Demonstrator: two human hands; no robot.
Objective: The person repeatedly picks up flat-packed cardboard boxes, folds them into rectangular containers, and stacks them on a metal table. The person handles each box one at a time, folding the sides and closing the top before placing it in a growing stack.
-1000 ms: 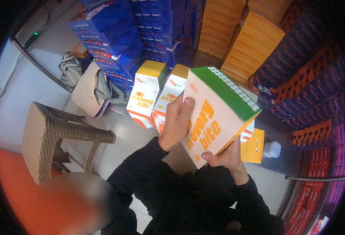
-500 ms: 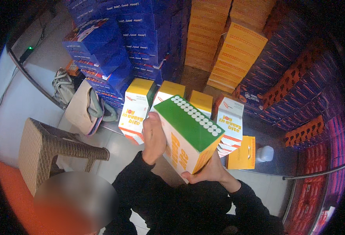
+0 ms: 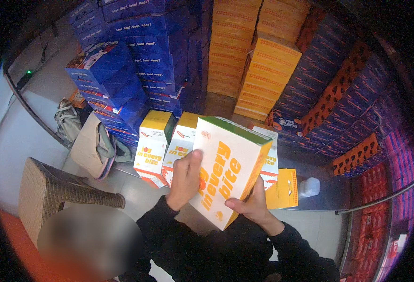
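Between my two hands is a carton (image 3: 233, 162) with a white printed face, a green top and a yellow side. It is tilted, its white face turned up toward me. My left hand (image 3: 184, 179) grips its left edge, thumb on the white face. My right hand (image 3: 254, 204) holds the lower right edge, thumb at the corner and fingers mostly hidden behind. Just beyond stand similar white and yellow cartons: one at the left (image 3: 154, 148), one beside it (image 3: 181, 136) partly covered by the held carton, and one behind at the right (image 3: 271, 155).
Blue boxes (image 3: 146, 61) and yellow boxes (image 3: 268, 75) are stacked at the back, dark blue ones (image 3: 338, 80) at the right. A yellow box (image 3: 283, 188) and a white object (image 3: 309, 186) sit at right. A woven stool (image 3: 70, 188) and a bag (image 3: 92, 145) stand left.
The held carton has tipped so its white face shows more and its green top less. Both hands still grip it. The whole view has shifted slightly.
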